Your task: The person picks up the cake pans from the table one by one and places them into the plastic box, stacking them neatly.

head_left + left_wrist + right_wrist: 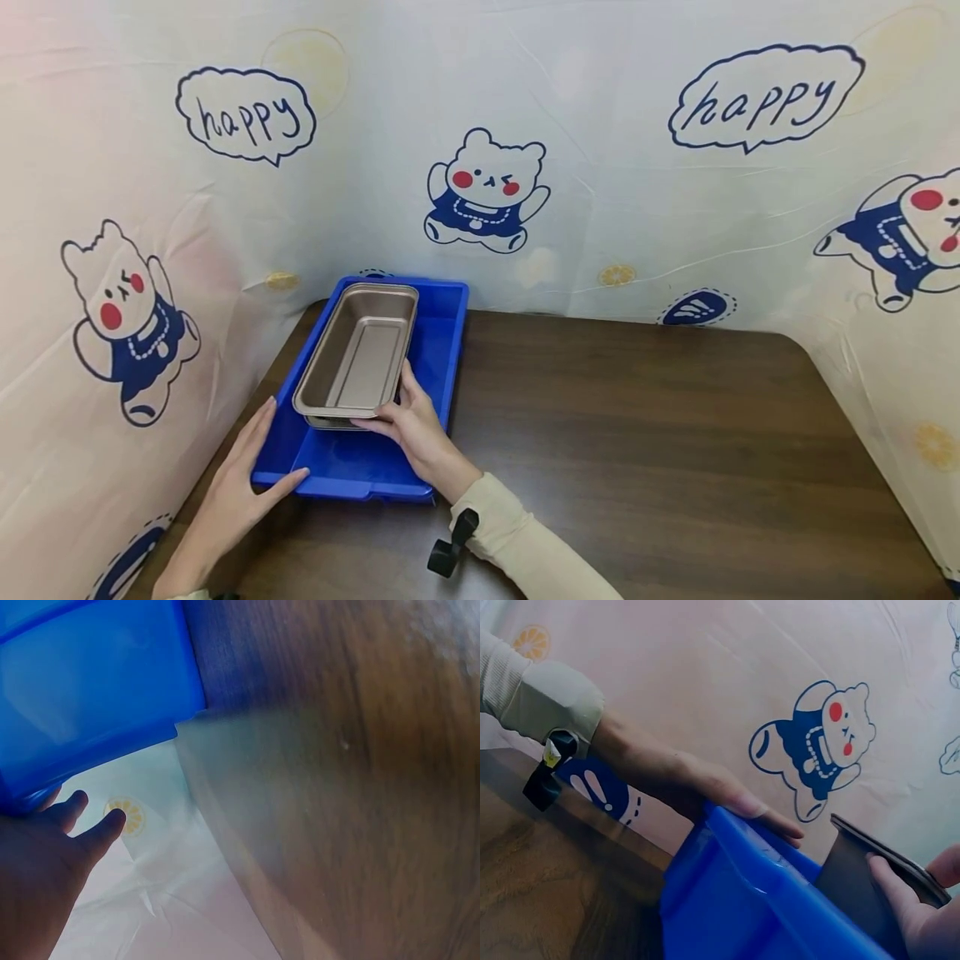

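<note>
A brownish-grey metal loaf pan (367,354) lies inside the blue tray (356,467), towards its left side, with a second rim showing just under its near end. My right hand (420,437) grips the pan's near right corner, thumb on the near rim and fingers along the right side. In the right wrist view the thumb presses against the pan's wall (847,877). At the tray's near left corner, my left hand (228,504) rests with fingers extended along the left edge and thumb on the front rim. The left wrist view shows these fingers spread beside the tray (90,690).
The brown wooden table (637,450) extends to the right of the tray. A pale curtain (600,183) printed with bears and "happy" bubbles encloses the back and sides, close behind and left of the tray. A black band (453,542) hangs at the right sleeve.
</note>
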Demonstrator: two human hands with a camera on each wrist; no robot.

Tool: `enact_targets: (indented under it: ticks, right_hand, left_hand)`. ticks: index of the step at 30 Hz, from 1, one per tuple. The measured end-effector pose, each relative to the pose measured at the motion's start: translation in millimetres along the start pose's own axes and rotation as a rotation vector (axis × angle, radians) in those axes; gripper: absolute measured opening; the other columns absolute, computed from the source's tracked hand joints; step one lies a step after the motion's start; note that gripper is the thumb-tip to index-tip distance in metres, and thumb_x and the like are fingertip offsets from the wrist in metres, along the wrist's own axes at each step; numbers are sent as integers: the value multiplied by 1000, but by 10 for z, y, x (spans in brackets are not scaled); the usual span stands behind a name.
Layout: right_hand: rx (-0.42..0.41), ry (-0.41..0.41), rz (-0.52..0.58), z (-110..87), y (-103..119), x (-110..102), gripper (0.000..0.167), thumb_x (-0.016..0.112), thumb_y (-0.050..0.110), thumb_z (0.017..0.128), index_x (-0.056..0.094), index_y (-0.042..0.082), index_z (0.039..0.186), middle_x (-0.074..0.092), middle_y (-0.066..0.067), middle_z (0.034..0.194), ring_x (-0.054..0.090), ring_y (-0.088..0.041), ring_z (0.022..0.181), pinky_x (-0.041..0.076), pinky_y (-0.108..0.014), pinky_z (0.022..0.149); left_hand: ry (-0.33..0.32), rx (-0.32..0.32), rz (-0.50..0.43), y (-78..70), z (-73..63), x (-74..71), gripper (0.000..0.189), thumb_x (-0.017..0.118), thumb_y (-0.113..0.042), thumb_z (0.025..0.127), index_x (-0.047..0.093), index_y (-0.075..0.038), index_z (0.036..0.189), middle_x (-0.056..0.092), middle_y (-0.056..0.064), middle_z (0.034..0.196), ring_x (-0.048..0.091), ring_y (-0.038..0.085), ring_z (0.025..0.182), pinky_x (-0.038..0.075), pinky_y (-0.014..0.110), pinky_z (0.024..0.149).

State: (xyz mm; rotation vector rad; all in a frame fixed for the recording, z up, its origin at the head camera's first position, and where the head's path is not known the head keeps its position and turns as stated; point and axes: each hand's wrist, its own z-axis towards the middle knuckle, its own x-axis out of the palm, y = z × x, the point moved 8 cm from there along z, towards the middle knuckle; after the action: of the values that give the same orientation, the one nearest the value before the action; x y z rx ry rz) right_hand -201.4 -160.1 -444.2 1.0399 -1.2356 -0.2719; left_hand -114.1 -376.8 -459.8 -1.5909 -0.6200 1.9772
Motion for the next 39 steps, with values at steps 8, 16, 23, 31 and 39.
enact_targets:
  ticks: [8, 16, 23, 31, 39]
  right_hand:
    - [7, -44, 32, 86, -87, 22, 95, 41, -19, 95, 5, 21, 172, 3, -13, 177, 44, -53, 143, 51, -56, 107]
    - [44, -115, 35, 112, -110, 0, 96, 40, -21, 93, 5, 20, 172, 2, -14, 177, 47, -50, 142, 53, -56, 104]
    - [48, -139, 36, 140, -103, 13, 95, 38, -21, 91, 5, 16, 172, 2, -19, 176, 46, -52, 142, 54, -57, 103]
    - [54, -150, 45, 153, -84, 8, 91, 36, -19, 94, 3, 13, 172, 1, -22, 175, 47, -52, 141, 54, -55, 103]
    - [97, -125, -50, 93, -59, -37, 85, 42, -12, 97, 3, 6, 170, 9, -24, 175, 51, -52, 138, 53, -51, 106]
  left_hand:
    - [2, -8, -8, 0, -10, -13, 108, 83, -26, 93, 9, -34, 172, 9, 11, 178, 14, 54, 156, 11, 83, 115]
    - [2, -9, -2, 2, -10, -17, 108, 83, -26, 93, 9, -33, 172, 10, 11, 178, 15, 54, 156, 12, 82, 115]
    - [-4, -9, 2, 8, -13, -18, 108, 84, -25, 92, 11, -32, 172, 12, 11, 177, 16, 53, 156, 12, 80, 117]
    - [-6, -12, 1, 13, -9, -10, 107, 83, -27, 93, 11, -31, 172, 11, 11, 177, 16, 55, 156, 13, 82, 115]
    - [-17, 0, -5, -2, -13, -18, 106, 84, -25, 92, 14, -31, 172, 13, 9, 177, 17, 51, 157, 12, 79, 118]
